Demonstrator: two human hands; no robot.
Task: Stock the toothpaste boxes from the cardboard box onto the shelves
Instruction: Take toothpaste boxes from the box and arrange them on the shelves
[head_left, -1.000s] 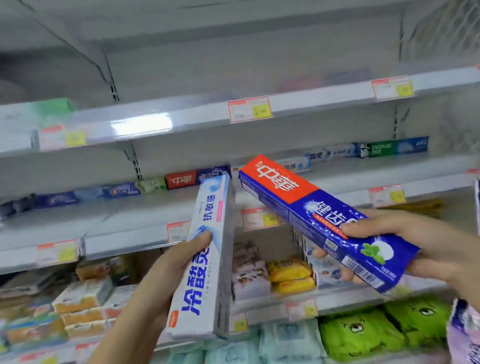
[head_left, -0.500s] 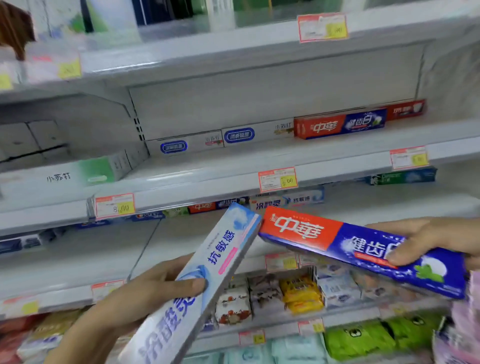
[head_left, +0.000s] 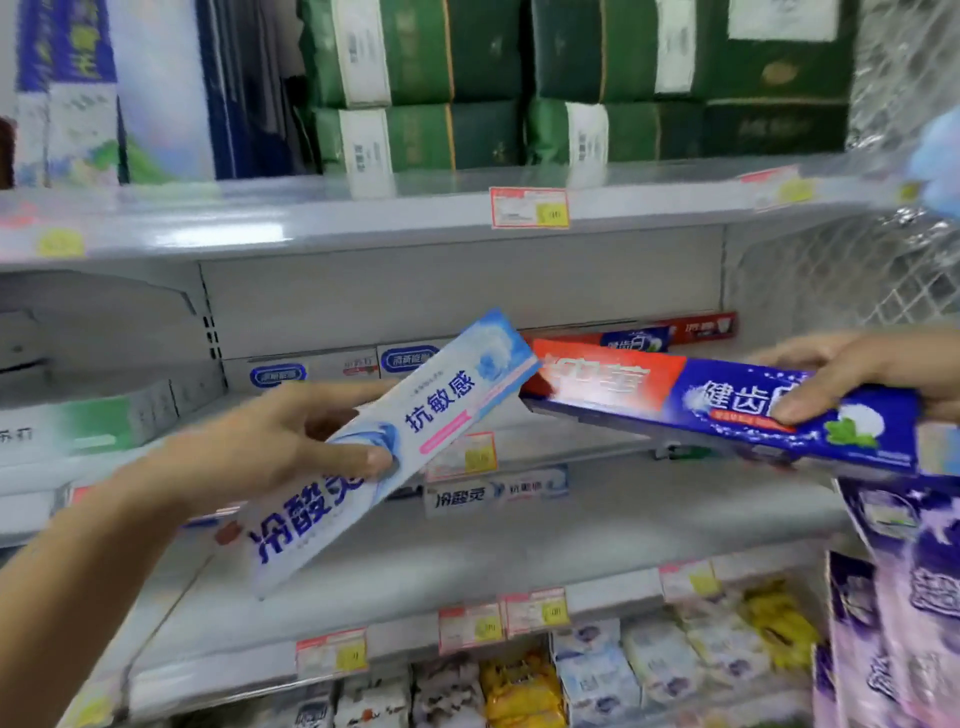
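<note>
From the head view, your left hand (head_left: 291, 441) grips the white-and-blue toothpaste box (head_left: 410, 431) around its middle, tilted up to the right. Your right hand (head_left: 852, 374) pinches the red-and-blue toothpaste box (head_left: 675, 405) near its end. Both boxes are in the air before the shelves. Level each and slide it beside its match: the red-and-blue row (head_left: 675, 332) above, the shelved white box (head_left: 493, 491) below.
</note>
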